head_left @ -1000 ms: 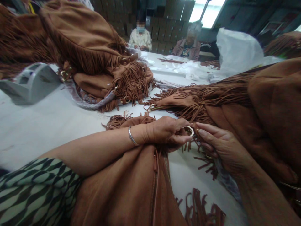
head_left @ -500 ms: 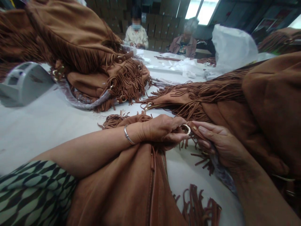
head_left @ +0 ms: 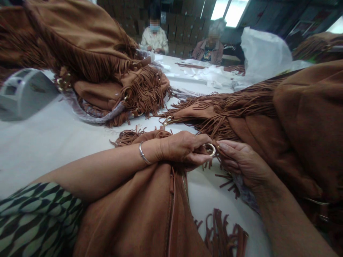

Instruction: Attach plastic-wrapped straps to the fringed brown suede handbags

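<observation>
A brown suede fringed bag (head_left: 144, 214) lies across my lap and the white table, zip facing up. My left hand (head_left: 184, 148) rests on its top edge, fingers closed round a gold metal ring (head_left: 210, 149) at the bag's corner. My right hand (head_left: 242, 164) meets it from the right, fingers pinched on the brown strap end that joins the ring, with a plastic-wrapped strap (head_left: 245, 191) running under the palm. A silver bangle (head_left: 142, 154) sits on my left wrist.
More fringed brown bags are heaped at the back left (head_left: 88, 53) and along the right (head_left: 294, 117). A grey machine (head_left: 24, 92) stands at the far left. White plastic bags (head_left: 264, 53) lie beyond. Two people sit at the table's far end (head_left: 154, 37).
Both hands stay on the ring, shifting slightly left and down in view. My fingers have tightened a little around the ring and strap end.
</observation>
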Tool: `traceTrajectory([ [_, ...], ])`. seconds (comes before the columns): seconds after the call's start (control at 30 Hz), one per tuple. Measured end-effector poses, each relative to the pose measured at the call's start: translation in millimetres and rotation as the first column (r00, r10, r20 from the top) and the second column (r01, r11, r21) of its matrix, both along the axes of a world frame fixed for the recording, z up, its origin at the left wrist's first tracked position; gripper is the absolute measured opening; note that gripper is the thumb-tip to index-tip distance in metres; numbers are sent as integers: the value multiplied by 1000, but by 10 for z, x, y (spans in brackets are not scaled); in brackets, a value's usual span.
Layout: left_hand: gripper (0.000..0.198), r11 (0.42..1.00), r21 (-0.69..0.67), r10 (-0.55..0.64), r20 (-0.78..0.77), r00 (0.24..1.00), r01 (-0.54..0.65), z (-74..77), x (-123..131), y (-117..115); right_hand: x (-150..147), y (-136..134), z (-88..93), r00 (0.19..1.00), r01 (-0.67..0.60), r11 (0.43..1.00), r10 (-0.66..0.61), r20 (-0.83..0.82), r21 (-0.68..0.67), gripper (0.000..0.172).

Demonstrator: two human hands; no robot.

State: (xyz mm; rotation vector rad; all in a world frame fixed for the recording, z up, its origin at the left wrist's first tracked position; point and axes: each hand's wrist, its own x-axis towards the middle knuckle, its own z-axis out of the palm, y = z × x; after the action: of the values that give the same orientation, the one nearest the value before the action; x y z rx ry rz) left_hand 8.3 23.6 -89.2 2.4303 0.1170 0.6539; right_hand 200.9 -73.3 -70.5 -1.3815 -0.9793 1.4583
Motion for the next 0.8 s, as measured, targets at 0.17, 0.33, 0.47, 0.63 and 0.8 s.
traceTrajectory([
  [0.17, 32, 996, -38, -77, -28, 997, 76, 31, -15, 11, 2, -10, 7, 1000, 9, 1000, -9, -7, 6, 21],
  [0.33, 25, 999, 34, -41, -29, 999, 42, 57, -26, 4, -43, 11, 7, 998, 51, 999, -51, 24, 3, 26],
  [0.47, 23, 995, 104, -12, 37, 999, 8, 30, -24, -13, -64, 8, 9, 996, 81, 997, -81, 35, 5, 28],
  [0.63, 23, 985, 173, 3, 87, 996, -18, -33, -5, -4, -66, -21, 23, 990, 135, 991, -135, 25, 6, 33],
  [0.8, 27, 967, 253, -2, 104, 995, -24, -38, 2, -3, -123, -9, 30, 983, 179, 984, -179, 42, -5, 38],
])
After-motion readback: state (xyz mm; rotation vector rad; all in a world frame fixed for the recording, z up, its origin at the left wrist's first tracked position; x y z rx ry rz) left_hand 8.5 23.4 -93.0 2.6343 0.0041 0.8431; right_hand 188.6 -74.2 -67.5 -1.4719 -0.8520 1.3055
